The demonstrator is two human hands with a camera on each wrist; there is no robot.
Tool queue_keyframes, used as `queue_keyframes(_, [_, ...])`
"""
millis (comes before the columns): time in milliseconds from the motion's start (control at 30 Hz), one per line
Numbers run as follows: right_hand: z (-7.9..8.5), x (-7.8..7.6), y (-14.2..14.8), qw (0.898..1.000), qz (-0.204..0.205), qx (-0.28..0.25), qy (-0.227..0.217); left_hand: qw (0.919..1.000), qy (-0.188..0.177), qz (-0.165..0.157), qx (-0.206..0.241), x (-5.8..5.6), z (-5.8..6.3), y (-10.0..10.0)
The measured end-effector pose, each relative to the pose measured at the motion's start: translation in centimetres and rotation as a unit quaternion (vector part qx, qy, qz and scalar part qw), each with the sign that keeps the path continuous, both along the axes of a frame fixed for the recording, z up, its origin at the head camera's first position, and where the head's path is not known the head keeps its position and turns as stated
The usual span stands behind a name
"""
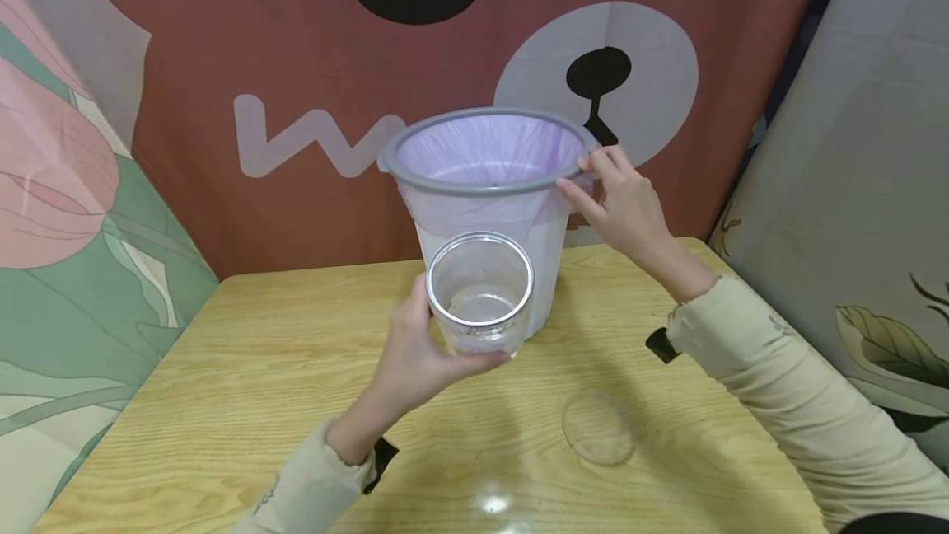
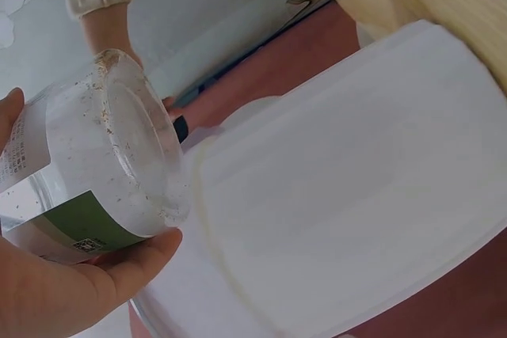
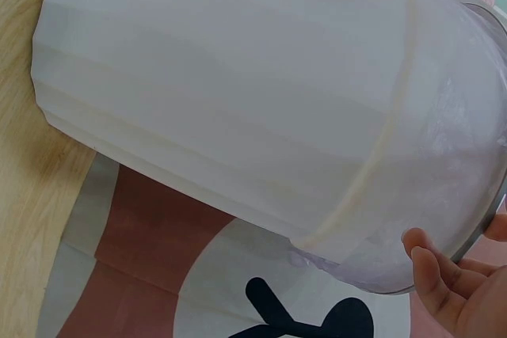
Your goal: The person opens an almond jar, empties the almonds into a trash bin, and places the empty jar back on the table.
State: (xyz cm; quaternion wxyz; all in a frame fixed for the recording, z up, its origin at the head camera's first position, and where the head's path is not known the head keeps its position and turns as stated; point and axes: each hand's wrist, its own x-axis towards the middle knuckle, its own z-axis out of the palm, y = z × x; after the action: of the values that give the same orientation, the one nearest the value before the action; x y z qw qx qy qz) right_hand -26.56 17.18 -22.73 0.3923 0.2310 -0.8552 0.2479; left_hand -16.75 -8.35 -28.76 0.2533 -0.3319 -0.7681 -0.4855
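Observation:
My left hand point(image 1: 415, 357) grips a clear plastic jar point(image 1: 482, 295) with a silvery rim, held in front of the bin and tipped so its mouth faces me. Crumbs cling around the jar's base point(image 2: 119, 140), and a green and white label point(image 2: 87, 223) wraps its side. A white trash bin point(image 1: 497, 229) with a grey rim and a pale purple liner point(image 1: 482, 147) stands at the back of the table. At the bin's right edge, my right hand point(image 1: 626, 204) pinches the rim between thumb and fingers.
A clear round lid point(image 1: 597, 427) lies on the wooden table point(image 1: 296, 353), right of the jar. Behind the bin hangs a reddish-brown cloth point(image 1: 296, 39) with a cartoon print. Patterned curtains point(image 1: 838, 147) close off both sides.

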Motion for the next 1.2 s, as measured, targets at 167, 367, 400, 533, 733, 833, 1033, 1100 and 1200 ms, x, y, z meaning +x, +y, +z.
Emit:
queue_keyframes(167, [0.0, 0.0, 0.0, 1.000, 0.000, 0.001, 0.000, 1.0000, -0.004, -0.003, -0.001, 0.0, -0.7, 0.4])
queue_keyframes(367, [0.1, 0.0, 0.0, 1.000, 0.000, 0.002, -0.003, 0.9998, -0.008, -0.018, 0.001, 0.1, -1.5, 0.6])
queue_keyframes(400, [0.1, 0.0, 0.0, 1.000, 0.000, 0.002, -0.004, 0.9998, -0.010, -0.019, 0.002, 0.1, -1.7, 0.7])
queue_keyframes(533, [0.1, 0.0, 0.0, 1.000, -0.001, 0.002, -0.004, 0.9998, -0.013, -0.015, 0.001, 0.0, -2.4, 0.8])
queue_keyframes(733, [0.0, 0.0, 0.0, 1.000, -0.002, 0.000, -0.005, 0.9997, -0.017, -0.019, -0.007, 0.6, -2.9, 1.0])
queue_keyframes(833, [0.0, 0.0, 0.0, 1.000, -0.001, 0.000, -0.005, 0.9995, -0.019, -0.024, -0.008, 1.6, -1.9, 1.3])
queue_keyframes(1033, [0.1, 0.0, 0.1, 1.000, -0.001, -0.001, -0.001, 0.9992, -0.027, -0.028, -0.009, 1.2, -3.4, 1.3])
queue_keyframes(1100, [0.1, 0.0, 0.1, 1.000, 0.001, 0.000, 0.001, 0.9991, -0.029, -0.031, -0.010, 0.5, -4.7, 1.3])
queue_keyframes(1200, [0.1, 0.0, 0.1, 1.000, 0.002, 0.000, 0.001, 0.9988, -0.026, -0.040, -0.014, 0.1, -5.7, 1.2])
